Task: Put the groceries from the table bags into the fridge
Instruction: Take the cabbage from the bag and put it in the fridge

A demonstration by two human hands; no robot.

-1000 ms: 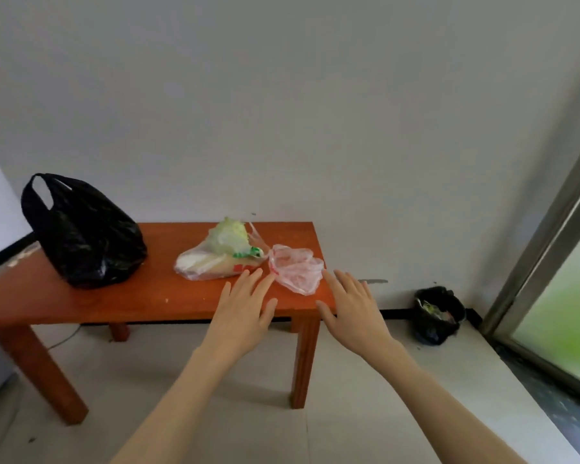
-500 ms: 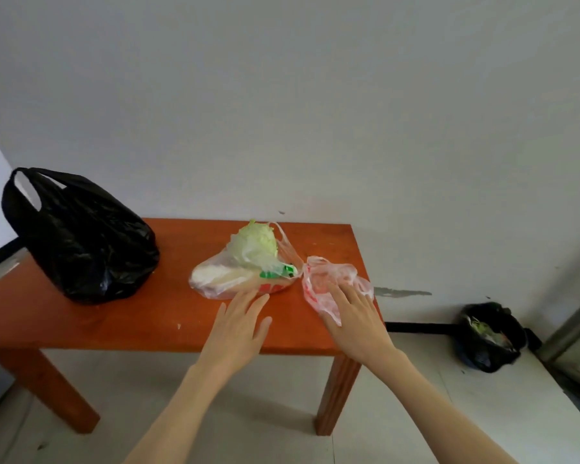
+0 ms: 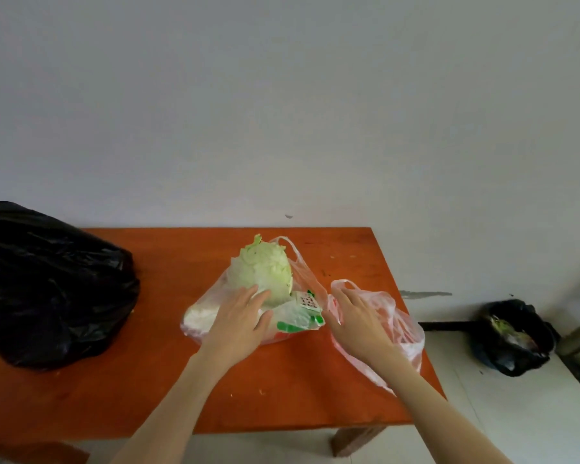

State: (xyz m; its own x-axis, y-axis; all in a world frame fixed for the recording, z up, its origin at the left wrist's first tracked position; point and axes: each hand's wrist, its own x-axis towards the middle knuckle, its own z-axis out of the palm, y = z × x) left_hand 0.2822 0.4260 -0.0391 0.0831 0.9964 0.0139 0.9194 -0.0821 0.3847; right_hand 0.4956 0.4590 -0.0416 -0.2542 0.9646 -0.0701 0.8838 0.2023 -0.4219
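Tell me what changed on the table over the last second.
Both hands moved forward over the table: the left hand now lies on the clear bag by the cabbage, and the right hand lies on the pink bag. Neither plainly grips yet. The bags and the black bag stayed put.

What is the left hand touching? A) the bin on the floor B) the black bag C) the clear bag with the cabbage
C: the left hand lies with straight fingers on the clear bag, right below the cabbage.
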